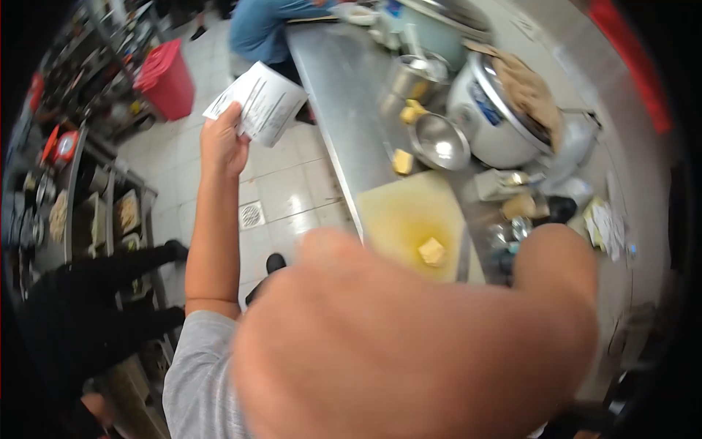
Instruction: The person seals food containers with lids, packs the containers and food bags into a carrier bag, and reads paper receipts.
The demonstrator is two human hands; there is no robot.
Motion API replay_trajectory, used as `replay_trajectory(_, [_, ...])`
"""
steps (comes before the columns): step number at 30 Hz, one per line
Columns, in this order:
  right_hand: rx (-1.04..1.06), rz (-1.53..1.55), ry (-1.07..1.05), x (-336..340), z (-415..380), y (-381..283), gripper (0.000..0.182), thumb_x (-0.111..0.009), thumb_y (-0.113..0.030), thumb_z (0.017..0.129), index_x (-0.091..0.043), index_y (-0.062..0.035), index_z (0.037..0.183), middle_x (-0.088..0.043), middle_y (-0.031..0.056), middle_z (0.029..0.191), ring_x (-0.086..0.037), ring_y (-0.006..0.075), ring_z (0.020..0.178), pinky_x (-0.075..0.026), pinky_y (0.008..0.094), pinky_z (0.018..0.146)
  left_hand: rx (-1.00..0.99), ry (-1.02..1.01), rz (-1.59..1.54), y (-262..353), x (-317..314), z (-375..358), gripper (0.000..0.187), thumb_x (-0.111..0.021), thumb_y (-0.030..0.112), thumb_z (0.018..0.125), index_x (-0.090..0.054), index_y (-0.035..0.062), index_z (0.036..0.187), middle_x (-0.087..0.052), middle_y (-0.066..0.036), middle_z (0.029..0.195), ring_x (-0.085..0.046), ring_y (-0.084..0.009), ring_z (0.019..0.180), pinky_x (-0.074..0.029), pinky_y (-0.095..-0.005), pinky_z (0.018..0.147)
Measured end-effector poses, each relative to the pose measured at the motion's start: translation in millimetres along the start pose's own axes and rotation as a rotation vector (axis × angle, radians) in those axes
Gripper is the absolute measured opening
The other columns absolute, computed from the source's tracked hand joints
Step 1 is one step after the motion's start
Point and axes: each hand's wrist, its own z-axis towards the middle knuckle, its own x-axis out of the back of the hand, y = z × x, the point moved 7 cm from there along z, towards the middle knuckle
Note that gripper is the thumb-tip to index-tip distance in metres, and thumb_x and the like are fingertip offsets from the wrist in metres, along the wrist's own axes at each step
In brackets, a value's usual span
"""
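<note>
My left hand (225,140) is closed on a printed white paper slip (257,104), thumb on top, held out over the tiled floor left of the metal table. Very close to the camera, my raised right arm and blurred right hand (351,329) fill the lower middle; the fingers cannot be made out. Behind them a yellow-stained cutting board (391,201) lies on the table with a pale yellow chunk (431,252) on it. A knife blade (463,256) seems to lie along the board's right side, partly hidden by my arm.
The metal table (329,80) bears a steel bowl (439,143), more yellow pieces (402,162) and a large rice cooker (486,113) with a brown cloth. A person in a blue top (259,33) is at the far end. Left are a pink bin (167,80), shelving and a dark-clothed person (80,314).
</note>
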Motion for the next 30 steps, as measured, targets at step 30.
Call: replay_trajectory(30, [0.361, 1.837, 0.122, -127, 621, 267, 0.02, -0.055, -0.01, 0.077, -0.051, 0.0022, 0.092, -0.057, 0.0058, 0.084, -0.053, 0.0085, 0.073, -0.043, 0.0225, 0.065, -0.464, 0.522, 0.382, 230, 311, 168, 0.027, -0.043, 0.02, 0.086, -0.05, -0.0013, 0.1, -0.055, -0.007, 0.093, -0.052, -0.0108, 0.081, -0.043, -0.0237, 0.071])
